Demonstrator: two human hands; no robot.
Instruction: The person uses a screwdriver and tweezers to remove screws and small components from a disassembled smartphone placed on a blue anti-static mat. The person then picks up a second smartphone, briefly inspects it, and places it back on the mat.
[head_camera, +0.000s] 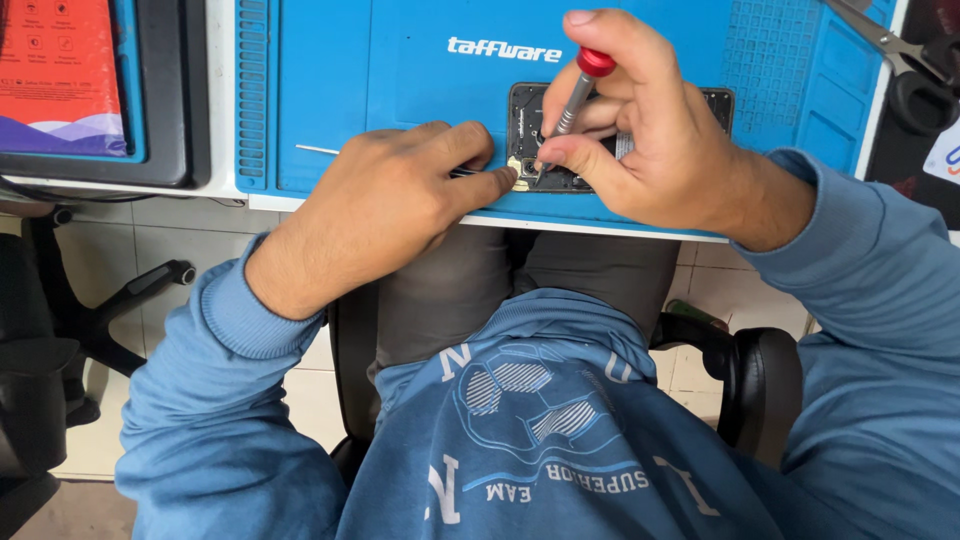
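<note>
Blue mat (400, 90) covers the desk (225, 185); on it lies an opened phone (545, 150). Left hand (375, 215) presses it flat, fingers together; right hand (640, 125) pinches a screwdriver (575, 100), apparently on a screw; disassembly looks partway.

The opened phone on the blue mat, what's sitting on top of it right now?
On the opened phone, the left hand presses its near edge and the right hand holds a red-capped screwdriver tip-down on it. Both hands hide most of the phone's middle and right side.
</note>
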